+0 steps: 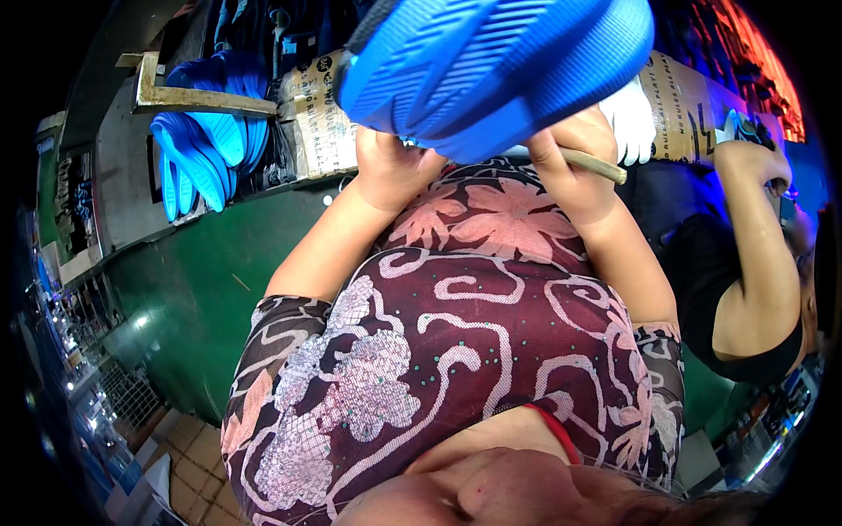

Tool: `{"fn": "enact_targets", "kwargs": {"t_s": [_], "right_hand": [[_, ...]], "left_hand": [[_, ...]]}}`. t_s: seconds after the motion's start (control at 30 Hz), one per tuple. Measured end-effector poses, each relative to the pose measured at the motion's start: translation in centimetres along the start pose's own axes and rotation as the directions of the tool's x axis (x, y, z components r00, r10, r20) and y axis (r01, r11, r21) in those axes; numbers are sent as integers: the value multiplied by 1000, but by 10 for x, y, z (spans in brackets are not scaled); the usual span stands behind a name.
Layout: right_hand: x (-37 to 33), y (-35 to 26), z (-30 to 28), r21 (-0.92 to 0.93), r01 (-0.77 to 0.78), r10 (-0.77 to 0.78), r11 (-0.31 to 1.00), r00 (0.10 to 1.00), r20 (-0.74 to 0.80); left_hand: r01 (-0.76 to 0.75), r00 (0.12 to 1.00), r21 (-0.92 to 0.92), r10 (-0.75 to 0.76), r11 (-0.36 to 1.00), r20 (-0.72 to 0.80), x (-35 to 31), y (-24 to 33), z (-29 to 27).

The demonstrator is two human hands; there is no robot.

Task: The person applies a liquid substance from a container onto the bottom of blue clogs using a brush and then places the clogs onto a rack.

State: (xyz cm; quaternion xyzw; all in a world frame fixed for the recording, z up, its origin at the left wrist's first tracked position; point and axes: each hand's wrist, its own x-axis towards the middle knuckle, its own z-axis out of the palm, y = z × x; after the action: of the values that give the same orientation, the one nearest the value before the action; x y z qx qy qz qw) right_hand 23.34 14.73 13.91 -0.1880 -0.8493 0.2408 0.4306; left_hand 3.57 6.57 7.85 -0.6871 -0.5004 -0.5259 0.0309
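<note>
Both hands raise a blue shoe sole (495,66) above the green bench (219,298): the left hand (390,167) closed on its lower edge, the right hand (574,162) gripping it with a wooden stick (596,164), while stacked blue soles (206,145) lie at left.

Cardboard boxes along the top of the frame

A brown printed carton (317,123) stands at upper centre-left; another brown printed carton (688,101) sits at upper right, dark lettering on both.
</note>
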Motion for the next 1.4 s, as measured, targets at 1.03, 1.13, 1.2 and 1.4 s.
{"fn": "enact_targets", "kwargs": {"t_s": [1.03,1.13,1.2,1.4], "right_hand": [[1,12,-5,18,-26,27,999,996,-82],[4,13,2,-12,26,-27,1000,999,-41],[4,16,5,-23,38,-39,999,998,-43],[-1,10,-1,-19,-74,71,997,992,-107]], "left_hand": [[-27,997,20,28,999,-65,2,-1,3],[35,999,55,-35,998,1,2,1,2],[6,999,59,-4,998,-42,1,-2,5],[-8,998,51,11,999,-65,-6,-3,3]]}}
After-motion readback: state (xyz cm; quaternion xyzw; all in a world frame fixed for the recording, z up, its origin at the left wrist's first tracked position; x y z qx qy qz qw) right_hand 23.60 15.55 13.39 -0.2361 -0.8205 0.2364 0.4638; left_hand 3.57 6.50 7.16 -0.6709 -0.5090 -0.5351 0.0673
